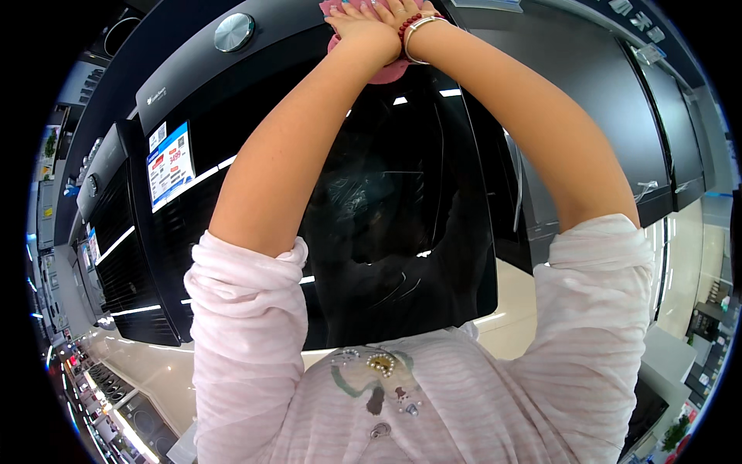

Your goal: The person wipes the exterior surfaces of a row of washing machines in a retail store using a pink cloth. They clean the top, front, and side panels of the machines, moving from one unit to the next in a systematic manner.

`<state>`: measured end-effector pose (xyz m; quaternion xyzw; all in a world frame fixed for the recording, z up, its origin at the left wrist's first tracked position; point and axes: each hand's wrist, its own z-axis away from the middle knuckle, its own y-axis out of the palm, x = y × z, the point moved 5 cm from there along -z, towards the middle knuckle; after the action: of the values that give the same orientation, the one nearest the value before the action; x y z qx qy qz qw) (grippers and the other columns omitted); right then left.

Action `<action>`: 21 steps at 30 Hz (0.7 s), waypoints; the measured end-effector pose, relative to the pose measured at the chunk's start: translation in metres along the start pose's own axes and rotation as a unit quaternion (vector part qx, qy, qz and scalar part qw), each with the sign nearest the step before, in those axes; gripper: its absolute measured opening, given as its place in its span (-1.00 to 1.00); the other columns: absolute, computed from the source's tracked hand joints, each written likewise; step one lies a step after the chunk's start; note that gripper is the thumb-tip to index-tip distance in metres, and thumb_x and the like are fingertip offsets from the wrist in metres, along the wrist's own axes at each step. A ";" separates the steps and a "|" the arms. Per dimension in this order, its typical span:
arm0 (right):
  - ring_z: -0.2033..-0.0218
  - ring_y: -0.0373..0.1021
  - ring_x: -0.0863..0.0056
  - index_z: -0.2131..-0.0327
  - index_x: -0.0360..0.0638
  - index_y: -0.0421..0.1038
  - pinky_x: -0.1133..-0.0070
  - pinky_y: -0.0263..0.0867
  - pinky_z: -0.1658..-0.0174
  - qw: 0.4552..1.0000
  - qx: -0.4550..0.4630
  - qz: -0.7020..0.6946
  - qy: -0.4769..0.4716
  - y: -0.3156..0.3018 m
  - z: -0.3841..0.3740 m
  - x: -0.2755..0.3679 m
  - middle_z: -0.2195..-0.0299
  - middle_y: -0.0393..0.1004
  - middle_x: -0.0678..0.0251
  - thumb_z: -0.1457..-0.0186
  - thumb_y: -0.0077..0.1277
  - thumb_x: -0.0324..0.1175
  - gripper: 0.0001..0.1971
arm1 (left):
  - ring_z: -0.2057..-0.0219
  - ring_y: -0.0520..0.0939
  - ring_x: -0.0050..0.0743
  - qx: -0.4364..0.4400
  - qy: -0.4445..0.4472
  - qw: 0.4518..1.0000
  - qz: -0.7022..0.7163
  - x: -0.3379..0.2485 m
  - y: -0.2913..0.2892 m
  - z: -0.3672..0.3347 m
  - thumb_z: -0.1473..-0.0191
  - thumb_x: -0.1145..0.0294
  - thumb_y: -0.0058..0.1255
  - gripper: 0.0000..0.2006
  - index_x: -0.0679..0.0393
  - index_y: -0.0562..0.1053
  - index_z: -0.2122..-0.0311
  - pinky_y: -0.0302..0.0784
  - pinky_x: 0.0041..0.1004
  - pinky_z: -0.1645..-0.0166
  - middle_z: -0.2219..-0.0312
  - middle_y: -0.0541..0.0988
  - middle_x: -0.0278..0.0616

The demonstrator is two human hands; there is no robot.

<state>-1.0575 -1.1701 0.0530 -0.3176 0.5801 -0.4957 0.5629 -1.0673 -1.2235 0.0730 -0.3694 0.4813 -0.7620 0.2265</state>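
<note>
Both my arms stretch forward to the far side of a glossy black appliance lid, which looks like a washing machine's. A bunched pink cloth lies there beneath my hands. My left hand is closed over the cloth, its fingers pointing away from me. Beside it, my right hand bears on the same cloth; the upper picture edge cuts off some of its fingertips. A red bead bracelet and a pale bangle circle my right wrist. Overhead lights and my own outline reflect in the lid.
A silver dial sits on the grey control panel at the far left. A blue and white price label is on the machine's left part. Another black machine stands to the left, a dark grey appliance to the right.
</note>
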 end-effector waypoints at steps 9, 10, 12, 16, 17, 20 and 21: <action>-0.21 -0.33 0.10 -0.18 -0.11 -0.33 0.13 -0.28 -0.13 0.988 -0.152 0.009 0.016 0.028 0.010 0.036 -0.21 -0.34 0.14 0.11 -0.04 -0.07 -0.13 | -0.16 -0.12 0.25 -0.137 0.030 0.988 0.058 -0.008 0.025 0.022 0.06 0.09 -0.06 -0.20 0.11 -0.17 -0.19 -0.08 0.07 -0.13 -0.16 -0.12 0.09; -0.20 -0.28 0.08 -0.18 -0.09 -0.31 0.15 -0.19 -0.11 0.991 -0.116 0.059 0.033 0.033 0.021 0.035 -0.20 -0.30 0.13 0.13 -0.01 -0.08 -0.12 | -0.16 -0.11 0.24 -0.114 0.038 0.992 0.031 -0.011 0.030 0.031 0.05 0.09 -0.08 -0.21 0.11 -0.17 -0.19 -0.06 0.07 -0.12 -0.16 -0.12 0.09; -0.18 -0.20 0.03 -0.17 -0.08 -0.28 0.19 -0.05 -0.06 0.993 -0.053 0.096 0.053 0.031 0.053 0.037 -0.19 -0.22 0.10 0.19 0.07 -0.15 -0.09 | -0.16 -0.09 0.24 -0.071 0.054 0.996 -0.025 -0.015 0.034 0.061 0.02 0.09 -0.12 -0.24 0.11 -0.18 -0.19 -0.03 0.06 -0.11 -0.16 -0.12 0.09; -0.15 -0.12 -0.04 -0.16 -0.10 -0.23 0.22 0.12 0.03 0.998 0.012 0.021 0.066 0.006 0.114 0.052 -0.17 -0.16 0.06 0.26 0.16 -0.28 -0.06 | -0.12 0.08 0.20 -0.104 0.055 0.992 -0.047 -0.020 0.045 0.106 0.06 0.12 -0.09 -0.23 0.14 -0.15 -0.18 0.15 -0.03 -0.05 -0.14 -0.03 0.11; -0.17 -0.22 -0.04 -0.18 -0.06 -0.28 0.12 -0.07 -0.07 0.997 0.029 0.018 0.065 0.012 0.121 0.056 -0.19 -0.24 0.09 0.27 0.18 -0.12 0.01 | -0.12 0.09 0.18 -0.117 0.062 0.990 -0.055 -0.024 0.048 0.117 0.06 0.14 -0.09 -0.23 0.14 -0.16 -0.18 0.16 -0.05 -0.04 -0.14 -0.02 0.10; -0.17 -0.19 -0.04 -0.18 -0.06 -0.28 0.11 -0.07 -0.06 0.996 0.058 0.015 0.063 0.005 0.161 0.074 -0.19 -0.23 0.09 0.19 0.11 -0.13 -0.06 | -0.11 0.12 0.15 -0.126 0.076 0.987 -0.066 -0.028 0.057 0.158 0.05 0.14 -0.11 -0.26 0.20 -0.11 -0.17 0.17 -0.07 -0.04 -0.12 0.03 0.11; -0.17 -0.18 -0.03 -0.18 -0.07 -0.28 0.11 -0.07 -0.06 0.996 0.044 0.010 0.080 0.014 0.169 0.074 -0.19 -0.23 0.09 0.09 0.02 -0.14 -0.15 | -0.11 0.11 0.15 -0.125 0.083 0.986 -0.071 -0.033 0.056 0.173 0.05 0.15 -0.12 -0.27 0.21 -0.09 -0.17 0.17 -0.07 -0.05 -0.12 0.04 0.11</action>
<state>-0.9038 -1.2717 0.0363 -0.2459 0.6042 -0.5386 0.5333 -0.9126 -1.3226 0.0564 -0.3632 0.5626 -0.7380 0.0830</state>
